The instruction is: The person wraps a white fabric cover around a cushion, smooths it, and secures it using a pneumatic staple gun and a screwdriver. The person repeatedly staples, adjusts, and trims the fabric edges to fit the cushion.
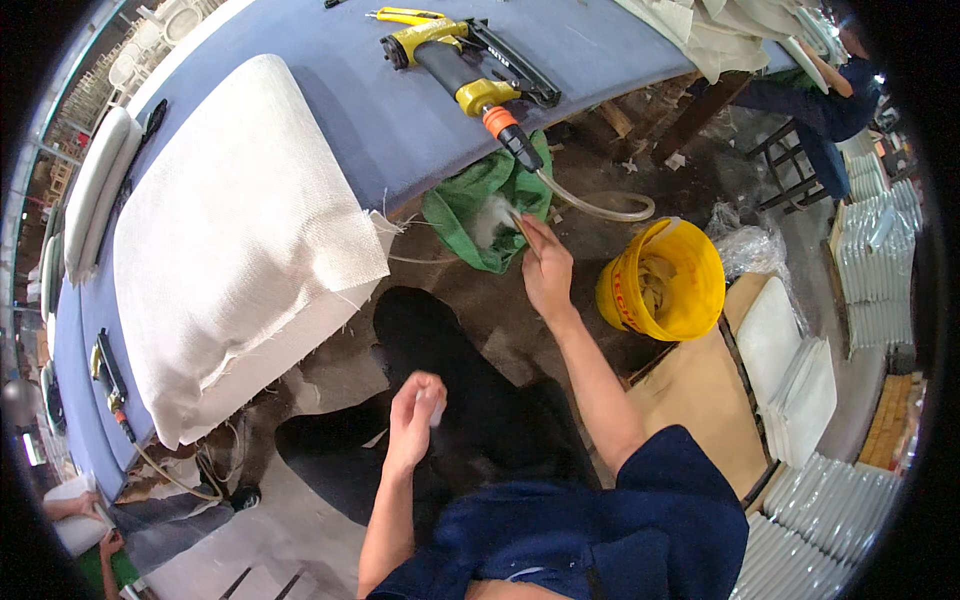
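My left hand [410, 410] is closed over my lap, with a small white piece [436, 408], perhaps stuffing, showing at its fingers. My right hand [548, 268] reaches forward beside the table edge. Its fingers pinch a thin brownish stick-like thing [524, 230] whose kind I cannot make out. Just beyond that tip, white fluffy stuffing [492, 218] shows in the mouth of a green sack [465, 205]. To my left, a large panel covered in off-white woven fabric [240, 220] lies on the table, its cut edges frayed; neither hand touches it.
A yellow-and-black air stapler [455, 75] with a hose lies on the blue table [350, 50]. Another stapler [105, 370] rests at the left. A yellow bucket [662, 285] of scraps stands to my right, near wrapped stacked panels [880, 265]. Other people work at the left and far right.
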A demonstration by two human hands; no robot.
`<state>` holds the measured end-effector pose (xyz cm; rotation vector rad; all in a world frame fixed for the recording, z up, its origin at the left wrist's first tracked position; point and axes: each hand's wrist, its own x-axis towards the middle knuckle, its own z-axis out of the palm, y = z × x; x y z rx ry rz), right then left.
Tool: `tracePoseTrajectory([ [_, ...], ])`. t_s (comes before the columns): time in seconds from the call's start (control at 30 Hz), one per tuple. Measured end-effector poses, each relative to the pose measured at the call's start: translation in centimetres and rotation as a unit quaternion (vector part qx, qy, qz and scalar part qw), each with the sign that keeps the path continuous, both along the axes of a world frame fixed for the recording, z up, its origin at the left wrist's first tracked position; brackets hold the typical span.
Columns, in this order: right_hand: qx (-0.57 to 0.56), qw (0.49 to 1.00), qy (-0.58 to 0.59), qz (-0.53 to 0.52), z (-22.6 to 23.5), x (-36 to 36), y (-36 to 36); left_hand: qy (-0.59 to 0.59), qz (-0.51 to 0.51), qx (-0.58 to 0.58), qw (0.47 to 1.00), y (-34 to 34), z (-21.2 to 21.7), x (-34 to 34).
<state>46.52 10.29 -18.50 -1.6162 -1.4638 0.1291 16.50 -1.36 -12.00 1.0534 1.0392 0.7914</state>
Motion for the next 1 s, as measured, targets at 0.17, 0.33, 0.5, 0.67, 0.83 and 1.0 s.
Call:
tracePoseTrajectory([
  [0.17,-0.023,0.952,0.299,0.053,1.8,-2.7,-7.6,0.034,-0.039,0.019,0.998,5.2,1.9,7.0],
  [0.33,-0.044,0.97,0.232,0.063,0.3,-4.9,-10.3,0.074,-0.057,-0.009,0.996,11.4,-0.2,13.4],
  [0.5,-0.039,0.951,0.291,0.097,-0.2,-3.5,-9.3,-0.037,-0.025,-0.075,0.996,13.8,-3.7,13.9],
  [0.67,-0.009,0.901,0.43,0.057,-0.2,-4.1,-4.2,-0.099,0.008,-0.099,0.99,14.7,-4.2,13.5],
  [0.83,-0.081,0.946,0.314,-0.012,-4.6,-3.5,-0.6,-0.026,0.02,-0.051,0.998,14.4,-3.0,11.5],
  [1.0,0.064,0.961,0.237,-0.128,-5.3,-3.9,3.5,-0.046,0.057,0.023,0.997,10.4,1.2,6.7],
])
